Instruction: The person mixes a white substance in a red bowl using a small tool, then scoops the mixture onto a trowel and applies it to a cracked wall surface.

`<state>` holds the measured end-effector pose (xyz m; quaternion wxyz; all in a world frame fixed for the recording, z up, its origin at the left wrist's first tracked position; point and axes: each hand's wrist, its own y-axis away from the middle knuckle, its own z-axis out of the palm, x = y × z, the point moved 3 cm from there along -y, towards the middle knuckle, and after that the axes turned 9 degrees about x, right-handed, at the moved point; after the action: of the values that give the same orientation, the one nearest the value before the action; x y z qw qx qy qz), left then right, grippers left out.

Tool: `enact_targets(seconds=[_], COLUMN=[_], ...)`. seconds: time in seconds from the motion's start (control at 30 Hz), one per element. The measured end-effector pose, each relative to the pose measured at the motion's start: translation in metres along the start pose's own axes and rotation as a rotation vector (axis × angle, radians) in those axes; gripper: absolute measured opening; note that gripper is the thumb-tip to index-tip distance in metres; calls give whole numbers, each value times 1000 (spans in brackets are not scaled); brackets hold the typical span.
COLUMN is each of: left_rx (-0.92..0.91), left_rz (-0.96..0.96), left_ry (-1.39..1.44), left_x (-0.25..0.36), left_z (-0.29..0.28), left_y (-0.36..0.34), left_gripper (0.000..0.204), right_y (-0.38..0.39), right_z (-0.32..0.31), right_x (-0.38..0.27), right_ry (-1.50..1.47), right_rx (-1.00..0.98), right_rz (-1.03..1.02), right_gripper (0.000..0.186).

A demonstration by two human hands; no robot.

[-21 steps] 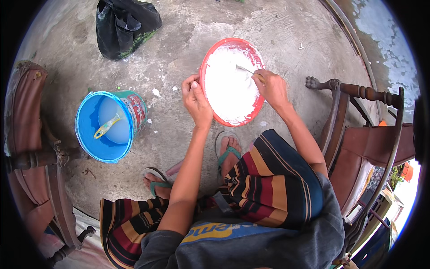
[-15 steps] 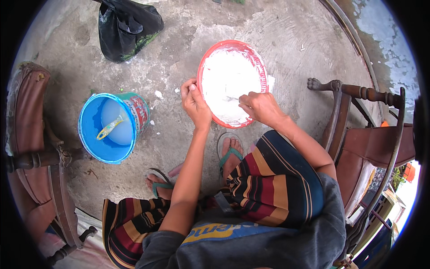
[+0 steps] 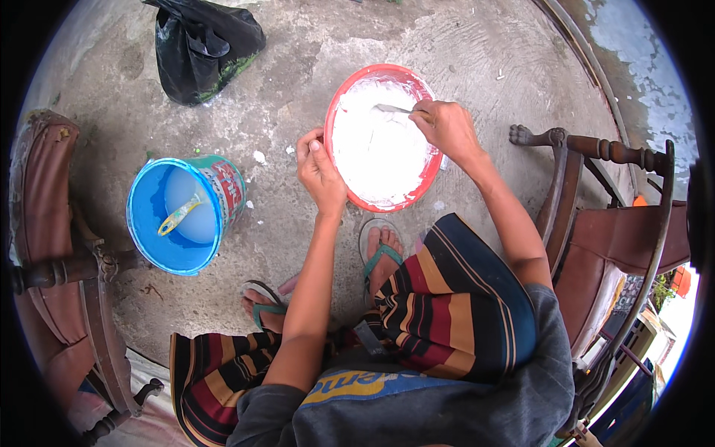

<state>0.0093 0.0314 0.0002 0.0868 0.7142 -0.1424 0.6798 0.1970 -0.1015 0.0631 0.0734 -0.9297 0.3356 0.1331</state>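
left hand: grip closed on basin, left side | right hand: grip clamped on tool, tip in paste | bucket: left

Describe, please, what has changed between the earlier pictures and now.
The right hand first moved a thin tool toward the person across the white mixture, then back toward the far side of the red basin. Nothing was let go. The left hand still holds the basin's left rim; the blue bucket, brush and black bag stay put.
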Motion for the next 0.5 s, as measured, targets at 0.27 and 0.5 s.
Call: enact_targets(seconds=[0.27, 0.5], left_rx=[22, 12], left_rz=[5, -27], left_ry=[-42, -18], left_x=[5, -6], left_z=[1, -1], left_y=[-2, 4], left_gripper=[53, 49], right_y=[36, 45], right_z=[9, -19], right_x=[-58, -47], right_ry=[-35, 82], right_rx=[-94, -268], right_rz=[-301, -272], right_gripper=[13, 13])
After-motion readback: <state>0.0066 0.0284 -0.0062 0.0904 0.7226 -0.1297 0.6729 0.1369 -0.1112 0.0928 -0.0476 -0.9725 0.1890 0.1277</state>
